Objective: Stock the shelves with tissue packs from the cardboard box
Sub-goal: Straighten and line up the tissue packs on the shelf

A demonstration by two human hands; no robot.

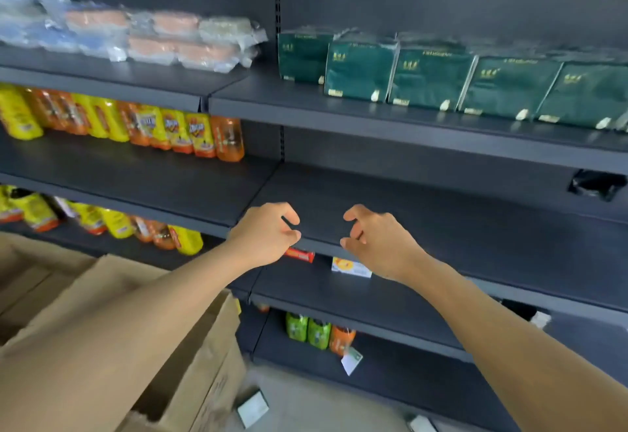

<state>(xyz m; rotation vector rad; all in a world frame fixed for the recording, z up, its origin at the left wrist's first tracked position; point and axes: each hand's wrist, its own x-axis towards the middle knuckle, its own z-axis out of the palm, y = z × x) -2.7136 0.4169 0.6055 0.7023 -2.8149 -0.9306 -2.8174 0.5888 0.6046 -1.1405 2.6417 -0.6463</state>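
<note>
Tissue packs [431, 78] line the shelf [441, 214] at one o'clock; my left hand [268, 234] and right hand [377, 241] hover below, loosely curled, grasping nothing.

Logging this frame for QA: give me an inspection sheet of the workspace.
Surface: dark middle shelf under the hands, bare where visible.
Job's things: green tissue packs in a row on the upper right shelf; cardboard box lower left, contents hidden.
Clutter: orange and yellow bottles on left shelves; clear-wrapped packs upper left; black item far right.
Hands: left hand and right hand hold nothing, fingers loosely curled.
Cables: nothing seen.
Surroundings: price tags on shelf edges; pale floor.
</note>
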